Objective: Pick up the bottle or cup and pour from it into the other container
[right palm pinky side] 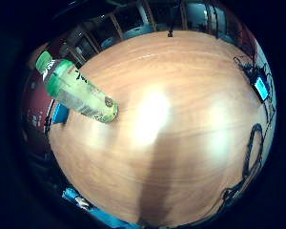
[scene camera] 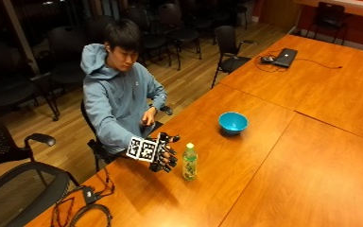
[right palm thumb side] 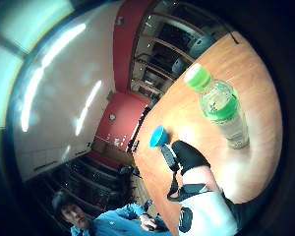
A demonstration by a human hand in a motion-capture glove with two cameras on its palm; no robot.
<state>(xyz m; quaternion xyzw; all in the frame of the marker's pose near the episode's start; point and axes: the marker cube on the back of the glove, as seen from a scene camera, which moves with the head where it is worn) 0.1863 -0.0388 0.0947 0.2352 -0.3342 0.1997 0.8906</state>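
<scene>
A green-capped bottle (scene camera: 189,162) with a green label stands upright on the wooden table (scene camera: 282,156). My gloved right hand (scene camera: 163,153) hovers just beside it on the person's side, fingers loosely spread and holding nothing, with a small gap to the bottle. A blue bowl (scene camera: 233,122) sits further along the table, past the bottle. Both palm views show the bottle (right palm pinky side: 76,89) (right palm thumb side: 218,105) standing free close to the palm. The blue bowl (right palm thumb side: 158,136) appears beyond a gloved finger (right palm thumb side: 187,154) in the thumb side view.
A laptop (scene camera: 285,57) with cables lies on the far table section. Cables and a small device (scene camera: 84,203) lie on the table near the person's end. Office chairs (scene camera: 18,184) stand around the table. The bare left hand (scene camera: 148,116) rests at the table's edge.
</scene>
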